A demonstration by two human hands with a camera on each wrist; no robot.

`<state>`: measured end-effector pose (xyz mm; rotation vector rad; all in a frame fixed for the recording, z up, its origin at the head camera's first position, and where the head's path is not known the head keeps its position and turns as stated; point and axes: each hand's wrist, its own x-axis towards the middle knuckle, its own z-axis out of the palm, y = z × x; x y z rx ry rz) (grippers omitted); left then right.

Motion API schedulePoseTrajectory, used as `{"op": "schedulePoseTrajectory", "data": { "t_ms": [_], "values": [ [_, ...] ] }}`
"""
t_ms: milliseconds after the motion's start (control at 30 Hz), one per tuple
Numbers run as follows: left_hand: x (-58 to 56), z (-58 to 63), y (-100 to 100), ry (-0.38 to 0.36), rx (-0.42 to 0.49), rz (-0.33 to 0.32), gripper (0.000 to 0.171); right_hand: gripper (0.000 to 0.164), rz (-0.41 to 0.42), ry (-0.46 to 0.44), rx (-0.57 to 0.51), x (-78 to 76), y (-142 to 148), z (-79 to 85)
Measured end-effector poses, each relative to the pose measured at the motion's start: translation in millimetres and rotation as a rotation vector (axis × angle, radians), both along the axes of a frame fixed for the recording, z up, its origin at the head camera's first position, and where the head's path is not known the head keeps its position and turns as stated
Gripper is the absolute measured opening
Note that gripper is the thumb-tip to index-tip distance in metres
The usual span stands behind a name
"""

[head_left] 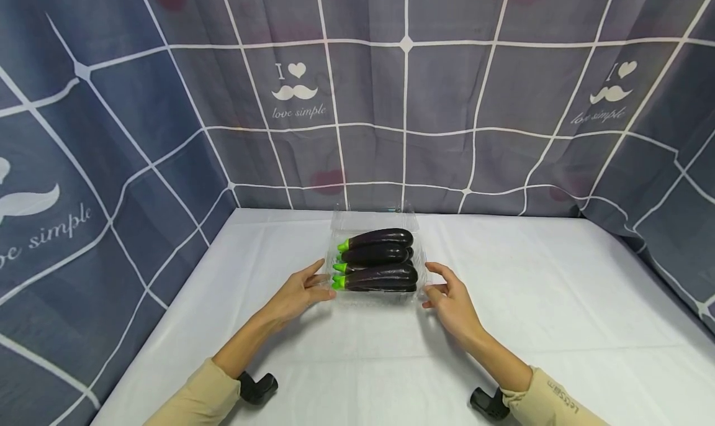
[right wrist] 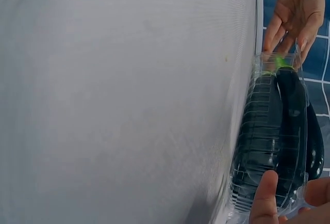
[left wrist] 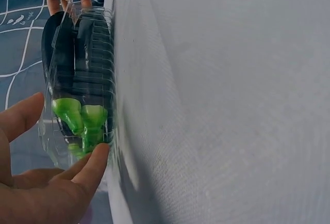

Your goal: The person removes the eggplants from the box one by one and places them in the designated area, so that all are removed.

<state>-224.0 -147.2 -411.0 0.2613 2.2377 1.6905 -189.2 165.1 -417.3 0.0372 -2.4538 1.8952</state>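
Observation:
Several dark purple eggplants [head_left: 380,274] with green stems lie side by side in a clear plastic clamshell box [head_left: 421,277]. Its transparent lid [head_left: 371,218] is folded back on the far side. My left hand [head_left: 296,295] is at the box's left end, by the stems, fingers loosely spread and a fingertip touching the plastic. At the right end, by the rounded ends of the eggplants, my right hand [head_left: 455,305] is spread, with a fingertip against the box wall in the right wrist view. Neither hand is curled round the box.
The box stands on a white cloth-covered table [head_left: 368,364], towards its back edge. A grey checked curtain [head_left: 368,103] hangs behind and along both sides. Black wrist-worn devices [head_left: 259,389] hang below both sleeves.

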Motion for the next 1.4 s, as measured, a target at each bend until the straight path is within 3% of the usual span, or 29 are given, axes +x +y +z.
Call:
{"op": "schedulePoseTrajectory", "data": {
  "t_ms": [367,633,1033,1400],
  "values": [
    [-1.3,-1.5,10.5,0.018,-0.038,0.057,0.1,0.044,0.01,0.035,-0.021,-4.7,3.2,4.4],
    [-6.5,-1.8,18.2,0.046,-0.067,0.053,0.115,0.042,-0.013,0.06,0.064,-11.6,10.0,15.1],
    [-13.7,-4.7,17.0,0.05,-0.069,0.016,0.115,0.039,0.114,0.173,0.109,-45.2,12.4,46.1],
    [-15.5,-5.0,17.2,0.057,-0.101,0.015,0.114,0.043,0.231,0.116,0.207,-90.5,11.4,58.7]
  ]
}}
